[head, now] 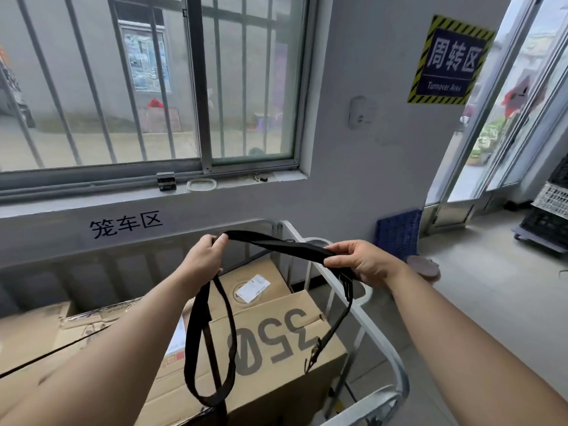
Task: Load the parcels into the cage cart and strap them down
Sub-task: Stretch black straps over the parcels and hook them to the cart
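Parcels loaded; strapping is beginning.
Head view: left hand [204, 256] and right hand [362, 262] are gripping the black strap [276, 242] taut above the cardboard parcels [276, 373] lying below them; fastening is not yet done. The cage cart [361, 315] rail is passing under the right hand, open floor beyond.

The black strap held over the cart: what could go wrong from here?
1. The strap hangs from the left hand in a long loop; it may tangle or lie twisted over the boxes.
2. The buckle end dangling below the right hand could catch on the cart rail.
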A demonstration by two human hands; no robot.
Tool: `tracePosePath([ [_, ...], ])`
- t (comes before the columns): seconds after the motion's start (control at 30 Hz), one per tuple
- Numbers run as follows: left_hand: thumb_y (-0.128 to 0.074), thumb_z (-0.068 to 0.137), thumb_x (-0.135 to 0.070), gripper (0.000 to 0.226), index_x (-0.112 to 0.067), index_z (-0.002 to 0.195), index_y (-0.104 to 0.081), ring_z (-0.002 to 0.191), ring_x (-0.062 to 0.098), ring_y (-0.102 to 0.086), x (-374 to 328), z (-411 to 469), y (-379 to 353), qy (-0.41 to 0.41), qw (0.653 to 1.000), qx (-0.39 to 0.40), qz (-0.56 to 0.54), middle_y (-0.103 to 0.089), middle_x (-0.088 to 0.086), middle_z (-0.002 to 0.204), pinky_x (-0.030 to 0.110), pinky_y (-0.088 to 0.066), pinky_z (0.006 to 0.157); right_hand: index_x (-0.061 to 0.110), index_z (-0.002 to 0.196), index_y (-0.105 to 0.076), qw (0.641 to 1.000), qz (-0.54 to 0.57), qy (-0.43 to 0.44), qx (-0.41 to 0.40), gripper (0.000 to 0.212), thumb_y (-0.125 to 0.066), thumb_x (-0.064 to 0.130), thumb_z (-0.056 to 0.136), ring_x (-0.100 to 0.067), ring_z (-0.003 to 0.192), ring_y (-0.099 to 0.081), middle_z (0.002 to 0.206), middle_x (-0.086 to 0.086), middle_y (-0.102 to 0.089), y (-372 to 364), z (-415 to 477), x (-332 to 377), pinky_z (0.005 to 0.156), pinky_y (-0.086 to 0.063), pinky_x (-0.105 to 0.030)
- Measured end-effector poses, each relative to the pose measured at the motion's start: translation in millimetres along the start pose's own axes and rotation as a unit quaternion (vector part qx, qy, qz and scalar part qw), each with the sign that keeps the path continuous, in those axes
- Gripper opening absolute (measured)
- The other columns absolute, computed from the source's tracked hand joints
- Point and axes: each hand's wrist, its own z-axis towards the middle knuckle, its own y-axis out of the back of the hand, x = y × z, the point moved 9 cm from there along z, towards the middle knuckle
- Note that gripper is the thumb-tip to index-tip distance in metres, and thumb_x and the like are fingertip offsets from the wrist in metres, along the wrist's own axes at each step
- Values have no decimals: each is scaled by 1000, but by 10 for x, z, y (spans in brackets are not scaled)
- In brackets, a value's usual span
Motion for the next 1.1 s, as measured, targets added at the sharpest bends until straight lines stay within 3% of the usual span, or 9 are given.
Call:
tracePosePath([
  [0.13,-46,99,-38,34,-11,119,-52,100,22,-56,114,-140,-253,-8,988,62,144,-60,3,110,34,-44,88,5,106,-70,1000,4,10,30,27,-68,-4,80,-24,88,-66,100,-15,-69,-109,-15,32,87,-55,-34],
  [0.3,-53,96,-40,41,-17,130,-57,110,9,-57,-291,-464,-910,-98,971,198,86,-62,-4,122,20,-38,90,4,111,-69,997,-15,-2,76,31,-67,-4,81,-35,103,-65,111,-21,-68,-395,-17,13,96,-50,-46],
  [0.37,-53,96,-41,38,-18,124,-61,105,9,-60,-368,-544,-1126,-108,960,253,61,-66,-3,115,21,-44,88,7,110,-70,996,-33,-4,83,29,-66,-3,83,-32,101,-66,110,-21,-69,-444,-32,-4,95,-51,-44],
  [0.43,-55,95,-42,32,-15,107,-68,85,11,-61,-376,-568,-1268,-106,952,280,60,-68,-2,93,28,-47,81,6,109,-69,997,-33,-3,77,29,-66,-5,83,-30,99,-67,109,-20,-69,-424,-44,-33,94,-52,-40],
  [0.53,-58,93,-44,30,-14,93,-64,69,13,-54,-343,-548,-1344,-97,952,280,74,-60,0,74,31,-45,70,5,106,-69,998,-32,-7,50,29,-70,-5,79,-30,98,-67,106,-21,-69,-293,-51,-143,95,-51,-39],
  [0.7,-58,95,-35,20,-17,97,-62,68,11,-63,-348,-554,-1430,-103,955,270,64,-71,1,79,25,-47,66,3,108,-67,997,-66,-29,39,29,-73,1,79,-23,95,-65,102,-14,-68,-107,-74,-418,97,-49,-38],
  [0.87,-59,95,-19,13,-8,101,-55,65,16,-67,-283,-533,-1474,-69,960,271,1,-70,5,74,30,-55,64,12,102,-71,991,-131,-22,20,29,-78,7,74,-22,98,-66,100,-10,-71,25,-61,-577,97,-48,-36],
  [0.97,-59,95,-15,12,-9,105,-55,68,16,-67,-284,-499,-1436,-72,963,258,-7,-73,6,78,35,-56,72,15,95,-70,989,-146,-31,9,23,-75,3,76,-16,90,-65,91,-4,-70,82,-69,-736,95,-50,-35],
  [1.1,-57,96,-10,17,-17,111,-62,64,13,-64,-298,-393,-1293,-73,973,217,-13,-74,6,80,24,-54,66,13,98,-67,986,-147,-38,-63,18,-69,4,83,-17,89,-65,92,-5,-69,286,-94,-967,94,-52,-36],
])
